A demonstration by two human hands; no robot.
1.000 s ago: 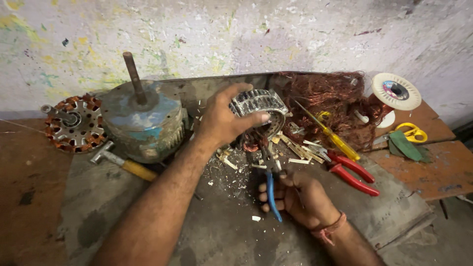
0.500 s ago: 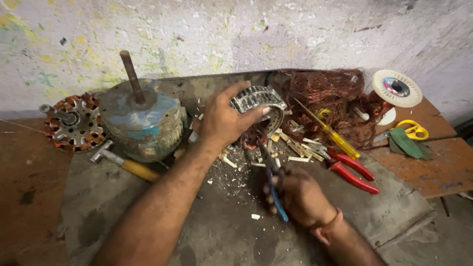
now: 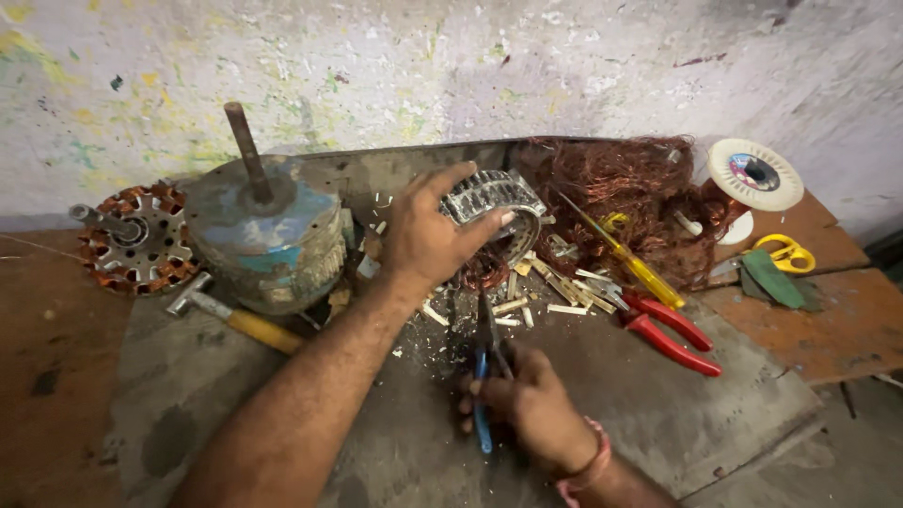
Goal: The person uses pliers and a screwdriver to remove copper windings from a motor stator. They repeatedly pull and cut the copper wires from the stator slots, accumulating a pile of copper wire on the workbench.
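While my left hand (image 3: 428, 240) clamps the metal stator ring (image 3: 497, 202) on the counter (image 3: 658, 414), fingers wrapped over its rim, my right hand (image 3: 529, 404) grips blue-handled pliers (image 3: 483, 362). Their tips point at the ring's copper winding (image 3: 484, 271); red-handled pliers (image 3: 670, 331) lie nearby.

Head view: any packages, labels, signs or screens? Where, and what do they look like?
No packages, signs or screens.
Spool label: round, red, blue and white, on the face of the white spool at the far right of the bench, beside the copper wire tangle.
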